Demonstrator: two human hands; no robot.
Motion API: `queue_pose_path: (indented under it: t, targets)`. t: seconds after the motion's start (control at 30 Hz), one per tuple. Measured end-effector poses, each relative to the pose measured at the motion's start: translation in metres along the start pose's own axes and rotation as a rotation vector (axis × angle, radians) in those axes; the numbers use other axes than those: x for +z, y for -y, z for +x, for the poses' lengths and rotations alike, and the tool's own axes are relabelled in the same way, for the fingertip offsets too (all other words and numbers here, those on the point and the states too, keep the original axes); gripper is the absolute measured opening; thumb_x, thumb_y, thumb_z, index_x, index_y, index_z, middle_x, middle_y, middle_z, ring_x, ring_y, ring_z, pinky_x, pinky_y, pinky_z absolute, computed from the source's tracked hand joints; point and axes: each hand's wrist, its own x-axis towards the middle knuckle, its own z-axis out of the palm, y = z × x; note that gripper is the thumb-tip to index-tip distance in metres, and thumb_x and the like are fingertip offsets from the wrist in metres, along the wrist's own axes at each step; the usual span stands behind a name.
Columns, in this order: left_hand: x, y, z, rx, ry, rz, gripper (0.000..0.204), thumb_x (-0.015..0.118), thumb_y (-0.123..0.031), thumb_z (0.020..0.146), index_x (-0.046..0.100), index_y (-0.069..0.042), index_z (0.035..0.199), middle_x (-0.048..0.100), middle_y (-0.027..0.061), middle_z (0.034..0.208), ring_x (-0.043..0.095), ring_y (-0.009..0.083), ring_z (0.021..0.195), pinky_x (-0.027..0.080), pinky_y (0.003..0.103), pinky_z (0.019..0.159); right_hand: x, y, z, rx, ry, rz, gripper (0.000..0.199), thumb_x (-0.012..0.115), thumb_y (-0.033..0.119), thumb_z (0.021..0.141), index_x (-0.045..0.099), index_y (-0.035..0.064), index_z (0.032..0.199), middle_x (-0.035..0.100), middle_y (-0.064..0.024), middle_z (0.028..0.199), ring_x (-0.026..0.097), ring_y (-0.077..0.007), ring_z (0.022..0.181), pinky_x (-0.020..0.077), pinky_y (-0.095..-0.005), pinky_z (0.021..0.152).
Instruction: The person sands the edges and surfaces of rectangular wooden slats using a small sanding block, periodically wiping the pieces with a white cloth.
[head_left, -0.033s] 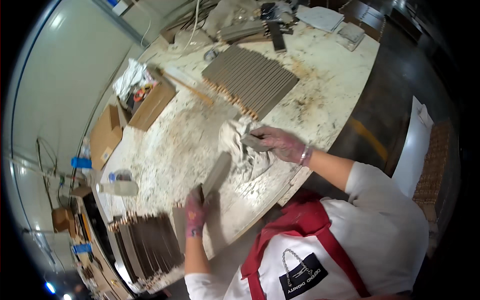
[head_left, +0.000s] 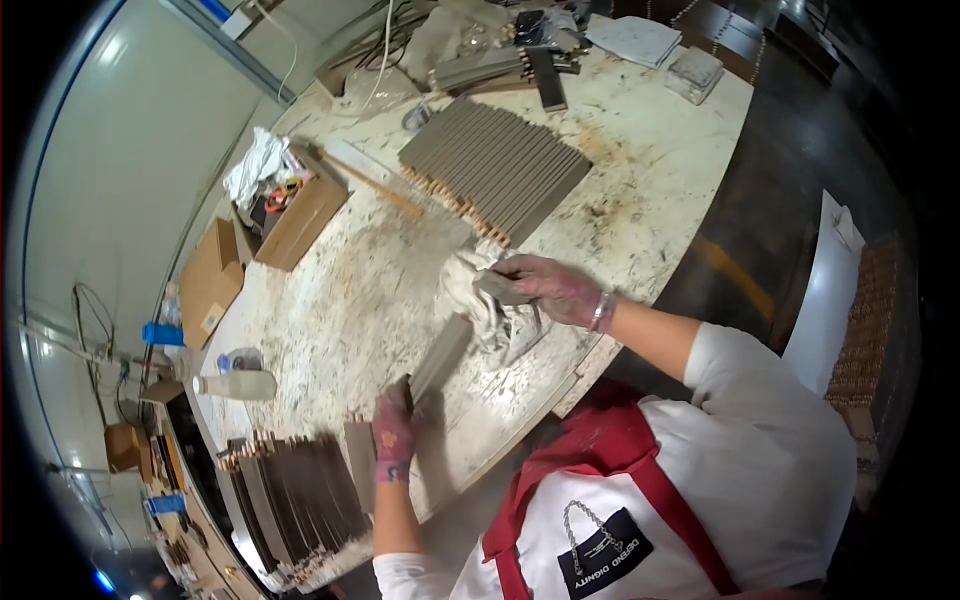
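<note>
My left hand [head_left: 394, 420], in a stained pinkish glove, is closed around the near end of a flat grey-brown slat [head_left: 440, 355]. The slat points away and to the right over the white table. A small grey block [head_left: 503, 287] is gripped in my gloved right hand [head_left: 558, 288], just beyond the slat's far end and apart from it. Beneath and beside that block lies a crumpled white cloth [head_left: 515, 335]. A row of similar slats [head_left: 495, 165] with peg-like light wooden ends lies farther back. More slats [head_left: 300, 495] stand packed together at the near left.
On the left of the stained table [head_left: 330, 300] stand a cardboard box [head_left: 300, 225] with odds and ends and a pale bottle [head_left: 238, 385] on its side. A wooden stick [head_left: 375, 185] lies beside the box. Plastic wrap and offcuts [head_left: 480, 65] clutter the far edge.
The slat in my left hand has shifted slightly to the right. My right hand keeps its hold on the grey block, and the view has moved a little.
</note>
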Motion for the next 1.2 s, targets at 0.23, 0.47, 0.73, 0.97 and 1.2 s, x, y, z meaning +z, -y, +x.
queue_pose_path:
  t: [0.23,0.47,0.73,0.97,1.2]
  targets:
    - [-0.002,-0.045,0.011,0.323,0.145,0.415,0.059,0.068,-0.013,0.080,0.053,-0.011,0.137,0.063,0.0161,0.116,0.061,0.0368,0.103,0.051,0.045,0.085,-0.011,-0.026,-0.010,0.097,-0.113,0.196,0.043,0.062,0.016,0.093,0.054,-0.0020,0.132,0.060,-0.0111,0.131,0.058,-0.0218,0.121,0.0444,-0.0351,0.106]
    - [-0.036,-0.031,0.034,0.147,0.202,0.270,0.061,0.070,-0.040,0.089,0.056,0.000,0.134,0.064,0.0222,0.123,0.060,0.0371,0.116,0.048,0.040,0.100,0.007,-0.017,-0.024,-0.004,-0.200,0.108,0.049,0.067,0.025,0.090,0.052,0.0073,0.134,0.061,-0.0083,0.129,0.061,-0.0204,0.115,0.0493,-0.0389,0.100]
    - [-0.011,-0.040,0.038,0.170,0.162,0.333,0.095,0.078,-0.043,0.075,0.033,-0.011,0.153,0.042,0.0219,0.147,0.036,0.0405,0.138,0.025,0.051,0.116,0.062,-0.055,-0.009,-0.008,-0.123,0.017,0.054,0.072,0.032,0.089,0.056,0.0070,0.134,0.063,-0.0102,0.122,0.064,-0.0199,0.104,0.0515,-0.0314,0.083]
    - [0.010,-0.042,0.040,0.315,0.050,0.348,0.088,0.078,-0.035,0.075,0.038,-0.018,0.151,0.052,0.0210,0.129,0.053,0.0404,0.116,0.045,0.048,0.098,0.053,-0.032,0.007,0.029,-0.237,-0.223,0.049,0.065,0.021,0.090,0.055,0.0000,0.134,0.062,-0.0095,0.120,0.059,-0.0187,0.110,0.0475,-0.0313,0.097]
    - [0.018,0.015,0.033,0.377,0.043,0.357,0.090,0.079,-0.030,0.076,0.035,-0.013,0.153,0.050,0.0232,0.137,0.050,0.0412,0.125,0.041,0.050,0.106,0.002,-0.018,-0.039,0.061,-0.230,-0.468,0.051,0.072,0.029,0.089,0.059,0.0033,0.131,0.064,-0.0082,0.124,0.060,-0.0170,0.115,0.0507,-0.0322,0.097]
